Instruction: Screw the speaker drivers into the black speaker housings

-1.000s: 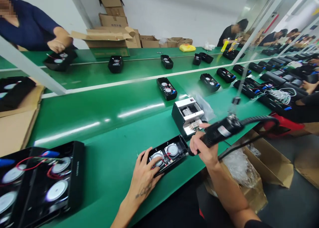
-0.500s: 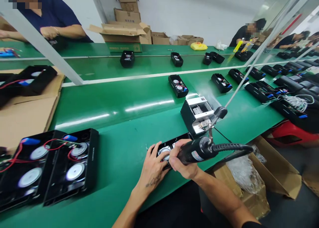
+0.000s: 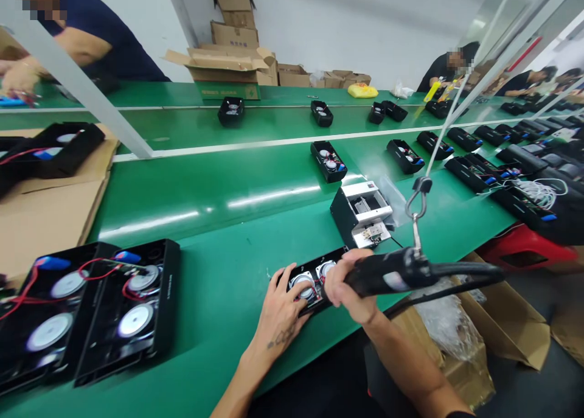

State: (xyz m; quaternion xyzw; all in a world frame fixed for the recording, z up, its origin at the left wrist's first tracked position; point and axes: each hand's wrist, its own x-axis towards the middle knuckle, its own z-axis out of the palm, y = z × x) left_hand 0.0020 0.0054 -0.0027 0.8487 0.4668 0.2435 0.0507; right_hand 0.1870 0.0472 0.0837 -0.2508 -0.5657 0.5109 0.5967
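- Since half a second ago, the right hand (image 3: 351,287) and its black cylindrical power driver (image 3: 387,273) have shifted slightly rightward; the left hand (image 3: 279,305) holds nearly the same place.
- Hidden behind the right hand are the driver's tip and the right part of the long black open-topped casing (image 3: 319,260); whether the tip touches anything cannot be told.
- Blur softens the driver's pale label, and the frame's left edge cuts off one of two black casings (image 3: 168,296) standing side by side.
- Inside the worked casing sit two round silver-white speakers (image 3: 325,269), the left one partly covered by a finger.
- Those two casings at left contain white speakers, red wires and blue cylinders (image 3: 55,263).
- Below the bench edge, crumpled clear plastic film (image 3: 442,320) lies among open brown cardboard boxes (image 3: 515,327).
- Left-hand fingers and thumb clasp the casing's left end on the green bench top (image 3: 214,272), just in front of a black-and-white boxy machine (image 3: 365,205).
- Right-hand fingers are wrapped round the driver's front end, above the casing.
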